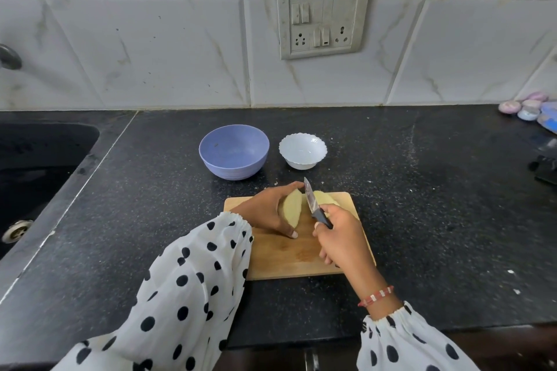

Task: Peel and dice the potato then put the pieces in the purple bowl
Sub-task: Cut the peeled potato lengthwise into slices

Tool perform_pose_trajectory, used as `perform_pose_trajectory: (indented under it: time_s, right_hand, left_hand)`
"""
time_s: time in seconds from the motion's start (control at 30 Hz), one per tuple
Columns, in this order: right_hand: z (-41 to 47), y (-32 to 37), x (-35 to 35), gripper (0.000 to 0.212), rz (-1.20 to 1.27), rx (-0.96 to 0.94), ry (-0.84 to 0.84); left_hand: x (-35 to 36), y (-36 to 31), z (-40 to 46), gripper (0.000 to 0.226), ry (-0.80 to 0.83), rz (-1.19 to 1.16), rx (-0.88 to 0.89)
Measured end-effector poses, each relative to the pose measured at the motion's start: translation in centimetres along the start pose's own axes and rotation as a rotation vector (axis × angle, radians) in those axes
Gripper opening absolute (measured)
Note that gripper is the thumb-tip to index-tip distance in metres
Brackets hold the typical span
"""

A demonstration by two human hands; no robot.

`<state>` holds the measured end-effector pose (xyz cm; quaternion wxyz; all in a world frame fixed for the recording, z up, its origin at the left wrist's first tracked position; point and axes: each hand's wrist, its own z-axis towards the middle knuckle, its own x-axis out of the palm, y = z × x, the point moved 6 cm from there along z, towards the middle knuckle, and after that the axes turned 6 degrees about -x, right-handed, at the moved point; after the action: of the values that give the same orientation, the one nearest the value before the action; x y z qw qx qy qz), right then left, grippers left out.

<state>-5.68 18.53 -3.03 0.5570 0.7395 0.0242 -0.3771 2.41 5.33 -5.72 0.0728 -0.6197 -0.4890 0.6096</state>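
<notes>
A: Where does the pale peeled potato lie?

B: In two halves on the rectangular light wooden cutting board [289, 259], at the centre of the speckled black stone counter [422, 205]. The left potato half [291, 208] stands on edge, cut face toward 3 o'clock. The right potato half [324, 197] is largely hidden behind the knife and the right hand.

A: The hands?

B: The left hand [265, 211] curls round the left half, fingers over its far side, thumb tip on the board at 6 o'clock of it. The right hand [340, 238] grips the black handle of the small steel-bladed knife [313, 205]; the blade points toward 11 o'clock between the halves. Whether its edge touches the board cannot be told.

A: The vessels?

B: The round purple plastic bowl [234, 151] sits at 11 o'clock of the board, the white scalloped-rim bowl [303, 150] at 12 o'clock, the two near but apart.

A: What is cut off?

B: At 9 o'clock, the dark sink [36, 166], cropped by the frame's edge. At 3 o'clock, small pastel round objects [524, 107] and a black item [545, 170], both partly out of frame and unidentifiable.
</notes>
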Motion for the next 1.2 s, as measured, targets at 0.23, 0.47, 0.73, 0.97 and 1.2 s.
perform_pose_trajectory:
  time_s: [0.23,0.47,0.73,0.97,1.2]
  right_hand:
    - [0.1,-0.1,-0.9,0.040,0.027,-0.006,-0.029]
    - [-0.1,1.2,0.1,0.027,-0.049,-0.070,0.051]
    - [-0.1,3.9,0.4,0.026,-0.238,-0.191,0.037]
    - [0.3,4.1,1.2,0.024,-0.353,-0.216,0.043]
    - [1.1,4.4,1.3,0.020,-0.415,-0.214,0.075]
  left_hand:
    - [-0.1,0.9,-0.2,0.108,-0.115,-0.047,-0.050]
    - [-0.1,2.4,-2.0,0.102,-0.323,-0.162,-0.033]
    - [-0.1,1.3,-2.7,0.115,-0.445,-0.127,-0.038]
    - [-0.2,1.3,-2.8,0.116,-0.445,-0.139,-0.049]
    - [-0.1,2.0,-2.5,0.119,-0.462,-0.130,-0.080]
